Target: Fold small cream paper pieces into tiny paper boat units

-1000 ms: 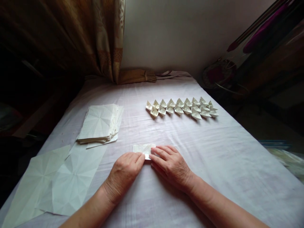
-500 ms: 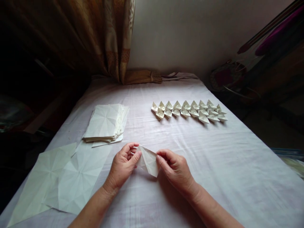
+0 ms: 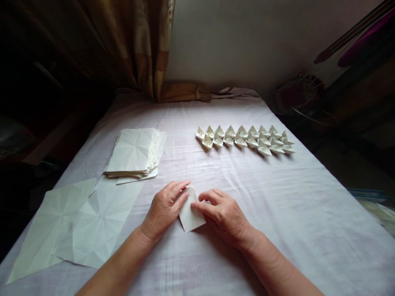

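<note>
A small folded piece of white paper (image 3: pixel 190 215) lies flat on the white cloth (image 3: pixel 277 197), diamond-shaped, between my two hands. My left hand (image 3: pixel 164 209) lies on its left edge with the fingers stretched out flat. My right hand (image 3: pixel 222 213) presses its right edge with bent fingertips. Both hands rest on the cloth near the front middle.
A stack of creased paper sheets (image 3: pixel 135 153) lies to the left. Two large creased sheets (image 3: pixel 77 224) lie flat at the front left. Several small folded paper boats (image 3: pixel 245 139) stand in two rows at the back right. A curtain (image 3: pixel 145 49) hangs behind.
Half a second ago both hands held the folded paper lifted and opened out. Now it lies flat on the cloth with both hands pressing on it.
</note>
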`<state>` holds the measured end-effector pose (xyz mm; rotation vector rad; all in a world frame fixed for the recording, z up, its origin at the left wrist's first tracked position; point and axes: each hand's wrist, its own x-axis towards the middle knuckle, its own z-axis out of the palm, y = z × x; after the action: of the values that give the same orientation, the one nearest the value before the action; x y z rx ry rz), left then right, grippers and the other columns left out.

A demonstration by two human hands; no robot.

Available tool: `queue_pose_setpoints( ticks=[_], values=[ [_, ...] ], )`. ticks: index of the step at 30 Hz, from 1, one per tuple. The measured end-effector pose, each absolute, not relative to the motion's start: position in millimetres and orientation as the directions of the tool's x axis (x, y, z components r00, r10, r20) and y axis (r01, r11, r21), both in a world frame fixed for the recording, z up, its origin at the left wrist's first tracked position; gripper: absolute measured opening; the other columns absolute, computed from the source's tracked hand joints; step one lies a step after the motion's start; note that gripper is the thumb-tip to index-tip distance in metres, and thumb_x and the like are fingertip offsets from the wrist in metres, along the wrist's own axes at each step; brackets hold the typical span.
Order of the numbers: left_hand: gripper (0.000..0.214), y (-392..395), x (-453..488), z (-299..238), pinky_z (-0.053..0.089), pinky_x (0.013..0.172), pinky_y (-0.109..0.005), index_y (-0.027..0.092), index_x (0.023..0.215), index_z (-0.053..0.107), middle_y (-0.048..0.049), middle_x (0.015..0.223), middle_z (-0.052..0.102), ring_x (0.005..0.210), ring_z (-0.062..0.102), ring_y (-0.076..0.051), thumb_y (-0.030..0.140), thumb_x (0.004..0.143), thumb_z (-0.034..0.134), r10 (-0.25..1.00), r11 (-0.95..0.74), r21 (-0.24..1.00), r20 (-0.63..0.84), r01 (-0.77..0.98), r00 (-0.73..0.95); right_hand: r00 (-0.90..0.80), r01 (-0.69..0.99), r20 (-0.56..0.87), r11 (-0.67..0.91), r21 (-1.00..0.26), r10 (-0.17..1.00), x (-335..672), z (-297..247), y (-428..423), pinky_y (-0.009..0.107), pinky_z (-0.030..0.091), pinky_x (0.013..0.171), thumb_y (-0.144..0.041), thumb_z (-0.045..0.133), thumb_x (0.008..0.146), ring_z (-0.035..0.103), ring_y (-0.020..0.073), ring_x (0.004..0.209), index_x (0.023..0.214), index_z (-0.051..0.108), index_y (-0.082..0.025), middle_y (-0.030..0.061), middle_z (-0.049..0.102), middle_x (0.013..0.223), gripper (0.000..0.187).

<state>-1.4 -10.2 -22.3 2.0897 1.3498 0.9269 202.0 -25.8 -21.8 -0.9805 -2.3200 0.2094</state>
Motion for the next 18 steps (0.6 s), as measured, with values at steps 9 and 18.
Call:
queue_pose_setpoints(
  ticks=[9,18],
  values=[
    [0.030,-25.2,-9.4,-7.2,0.048,0.091,-0.037,0.022,0.106,0.068,-0.0059,0.105,0.073,0.100,0.065,-0.021,0.046,0.091,0.059,0.741,-0.663,0.507,0.345,0.550,0.576,-0.476,0.715,0.432,0.623,-0.317,0.766,207.3,-25.9,-28.1,0.033,0.047,0.077,-0.017,0.064,0.084,0.057,0.0223,0.095,0.101,0.072,-0.026,0.0076,0.066,0.108,0.021],
    [0.013,-36.4,-9.2,-2.5,0.044,0.082,-0.034,0.023,0.096,0.069,-0.0015,0.092,0.073,0.087,0.063,-0.019,0.023,0.089,0.059,0.754,-0.657,0.376,0.341,0.654,0.561,-0.450,0.673,0.380,0.587,-0.451,0.808,211.3,-28.7,-27.3,0.036,0.045,0.083,-0.014,0.063,0.082,0.058,0.0219,0.096,0.101,0.073,-0.028,0.0047,0.068,0.107,0.026]
  ],
)
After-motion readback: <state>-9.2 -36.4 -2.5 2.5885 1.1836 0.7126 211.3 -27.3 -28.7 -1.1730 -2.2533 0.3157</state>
